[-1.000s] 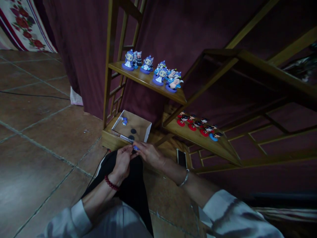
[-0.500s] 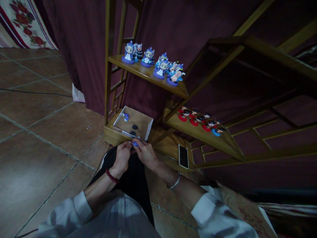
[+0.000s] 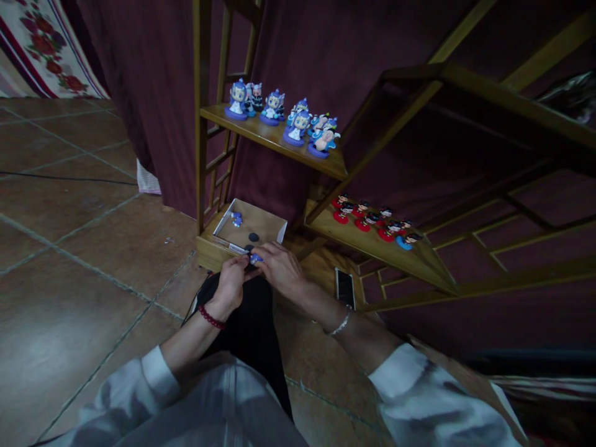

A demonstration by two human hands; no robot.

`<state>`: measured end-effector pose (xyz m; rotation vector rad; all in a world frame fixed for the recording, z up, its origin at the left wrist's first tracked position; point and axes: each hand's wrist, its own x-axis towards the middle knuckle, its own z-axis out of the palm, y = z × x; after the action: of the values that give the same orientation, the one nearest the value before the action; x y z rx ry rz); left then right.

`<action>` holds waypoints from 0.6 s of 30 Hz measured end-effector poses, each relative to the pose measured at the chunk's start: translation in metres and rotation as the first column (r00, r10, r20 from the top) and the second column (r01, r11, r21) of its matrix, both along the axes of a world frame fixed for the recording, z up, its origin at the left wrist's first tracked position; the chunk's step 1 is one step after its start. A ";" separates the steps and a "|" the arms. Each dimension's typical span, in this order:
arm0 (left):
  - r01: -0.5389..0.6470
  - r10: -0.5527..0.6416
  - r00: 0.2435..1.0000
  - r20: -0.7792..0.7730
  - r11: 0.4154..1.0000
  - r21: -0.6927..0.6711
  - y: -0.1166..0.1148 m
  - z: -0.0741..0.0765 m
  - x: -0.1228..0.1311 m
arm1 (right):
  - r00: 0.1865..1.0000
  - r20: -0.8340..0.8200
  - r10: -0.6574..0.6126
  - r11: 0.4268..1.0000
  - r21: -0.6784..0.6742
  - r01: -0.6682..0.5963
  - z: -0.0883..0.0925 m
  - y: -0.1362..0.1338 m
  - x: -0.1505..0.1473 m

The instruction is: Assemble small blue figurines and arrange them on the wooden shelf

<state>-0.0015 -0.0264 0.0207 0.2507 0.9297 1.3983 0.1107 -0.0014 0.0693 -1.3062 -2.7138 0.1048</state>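
Between my two hands is a small purple-and-white figurine (image 3: 256, 258), mostly covered by fingers. My left hand (image 3: 231, 282), with a red bead bracelet at the wrist, is closed on its near left side. My right hand (image 3: 283, 268) grips it from the right, fingers curled over the top. Just beyond them stands a shallow open box (image 3: 265, 223) with a cardboard-brown floor. Inside it lie a blue-purple figurine part (image 3: 237, 218) and a dark round disc (image 3: 253, 237); a second dark disc (image 3: 249, 248) is partly hidden by my right hand.
Several purple-based figurines (image 3: 297, 128) stand on the upper wooden shelf (image 3: 274, 144). More figurines with red bases (image 3: 367, 220) and one blue base fill the right shelf (image 3: 386, 248). A phone (image 3: 345, 287) lies on the low wooden ledge. A dark red curtain (image 3: 158, 112) hangs behind.
My right hand has shifted up and turned, its fingers now lying more over the figurine's top. The view has moved slightly. Both hands stay on the figurine.
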 end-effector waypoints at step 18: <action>-0.068 0.070 0.993 -0.100 0.998 0.014 -0.008 0.004 0.011 | 0.978 -0.119 -0.174 0.984 -0.071 0.166 -0.006 -0.011 -0.006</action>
<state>0.0097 -0.0347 0.0247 0.3018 1.0225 1.4653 0.1046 -0.0120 0.0629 -1.4891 -2.5024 0.2453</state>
